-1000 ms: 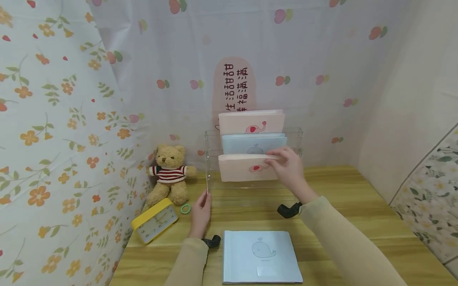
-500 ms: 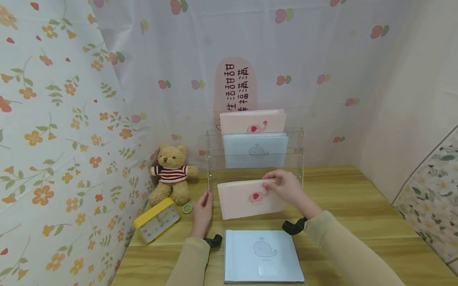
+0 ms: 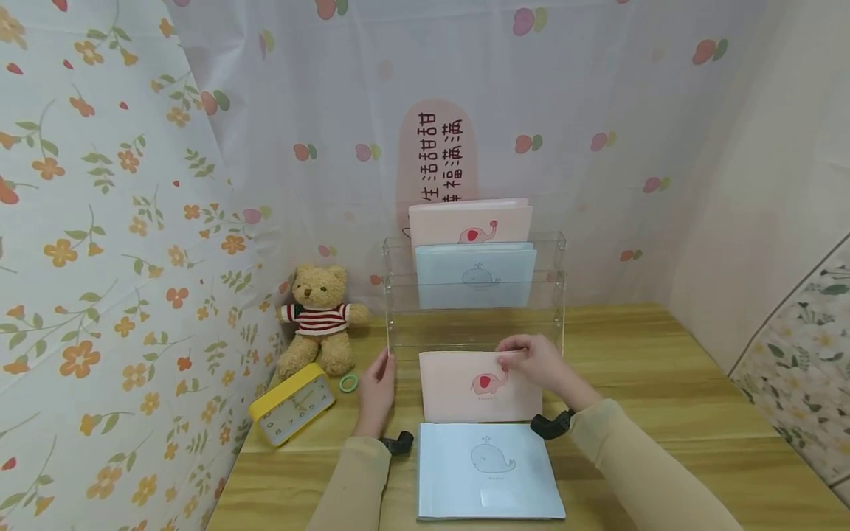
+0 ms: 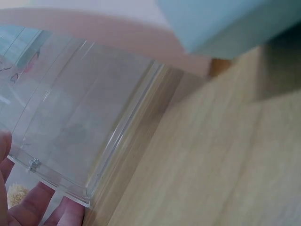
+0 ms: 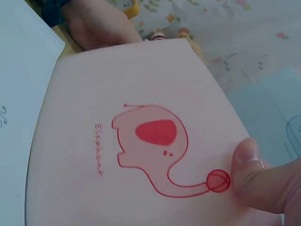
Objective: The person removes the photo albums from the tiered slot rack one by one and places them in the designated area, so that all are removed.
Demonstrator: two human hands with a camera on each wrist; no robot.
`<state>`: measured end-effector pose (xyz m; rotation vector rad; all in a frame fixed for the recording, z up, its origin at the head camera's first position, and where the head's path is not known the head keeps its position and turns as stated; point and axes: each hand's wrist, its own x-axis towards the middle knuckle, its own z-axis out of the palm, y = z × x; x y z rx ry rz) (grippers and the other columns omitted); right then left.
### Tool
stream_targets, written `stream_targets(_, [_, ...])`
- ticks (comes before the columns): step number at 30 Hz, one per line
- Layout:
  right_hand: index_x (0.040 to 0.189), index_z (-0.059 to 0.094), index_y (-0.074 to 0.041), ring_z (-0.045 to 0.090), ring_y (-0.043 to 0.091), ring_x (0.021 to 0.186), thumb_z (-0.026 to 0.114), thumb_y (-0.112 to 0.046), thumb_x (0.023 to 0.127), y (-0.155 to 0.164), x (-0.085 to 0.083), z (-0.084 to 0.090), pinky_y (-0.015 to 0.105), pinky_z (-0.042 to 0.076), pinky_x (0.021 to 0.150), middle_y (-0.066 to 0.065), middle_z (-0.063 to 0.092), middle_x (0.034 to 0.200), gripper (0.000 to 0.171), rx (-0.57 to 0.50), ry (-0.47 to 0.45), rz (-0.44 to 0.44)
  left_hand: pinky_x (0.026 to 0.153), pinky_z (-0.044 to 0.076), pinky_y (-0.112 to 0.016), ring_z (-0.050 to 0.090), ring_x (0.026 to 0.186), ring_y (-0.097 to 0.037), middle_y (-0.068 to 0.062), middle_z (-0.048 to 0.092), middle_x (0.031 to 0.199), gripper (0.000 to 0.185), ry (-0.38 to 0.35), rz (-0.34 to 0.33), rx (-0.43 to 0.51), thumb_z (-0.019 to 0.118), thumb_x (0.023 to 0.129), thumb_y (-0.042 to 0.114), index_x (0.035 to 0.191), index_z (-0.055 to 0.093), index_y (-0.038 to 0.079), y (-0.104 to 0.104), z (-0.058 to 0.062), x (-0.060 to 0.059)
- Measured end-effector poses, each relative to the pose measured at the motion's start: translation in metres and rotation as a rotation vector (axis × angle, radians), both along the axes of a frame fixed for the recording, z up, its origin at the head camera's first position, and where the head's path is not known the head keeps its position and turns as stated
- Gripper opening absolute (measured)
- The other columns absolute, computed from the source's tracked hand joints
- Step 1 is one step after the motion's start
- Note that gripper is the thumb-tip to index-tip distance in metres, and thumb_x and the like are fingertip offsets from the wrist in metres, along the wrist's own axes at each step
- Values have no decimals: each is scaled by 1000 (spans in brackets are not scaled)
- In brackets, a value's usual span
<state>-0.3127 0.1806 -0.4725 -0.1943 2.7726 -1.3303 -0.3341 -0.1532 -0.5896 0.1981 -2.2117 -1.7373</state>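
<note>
My right hand [image 3: 541,369] pinches the top right corner of a pink booklet [image 3: 448,391] with a red elephant drawing. The right wrist view shows my thumb [image 5: 247,169] on its cover beside the drawn ball. The booklet stands upright just behind a pale blue whale booklet [image 3: 451,479] lying on the table. My left hand [image 3: 376,398] grips the left side edge of a clear acrylic rack [image 4: 94,108], fingers and thumb around the panel. Another blue whale booklet [image 3: 451,295] and a pink elephant booklet [image 3: 434,225] stand in the rack's upper tiers.
Left of the rack a teddy bear [image 3: 319,321] in a striped top sits against the curtain. A yellow alarm clock [image 3: 292,405] and a green ring [image 3: 348,383] lie before it on the wooden table [image 3: 664,413]. Patterned cloth hangs behind and at both sides.
The pink booklet has come out of the rack's front tier, moving down and toward me in my right hand. My left hand has stayed on the rack's edge.
</note>
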Motion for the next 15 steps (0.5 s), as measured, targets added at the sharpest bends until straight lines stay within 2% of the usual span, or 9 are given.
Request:
stream_targets(6, [119,84,-18,70,28,108,84,-25,99,6,-1,-8,44,63,96,10,81,121,21,-33,-31,59,113,56,-58,69,136,-34,-13,73,148,44,5,-9,-2,66,112,35,152,68,16,1,1,0])
stream_targets(15, [125,84,-21,70,32,119,88,-21,96,7,-3,-21,49,64,97,14,79,133,29,7,35,114,114,56,-56,69,136,-35,-14,73,148,43,5,-11,3,67,112,33,152,68,17,0,3,1])
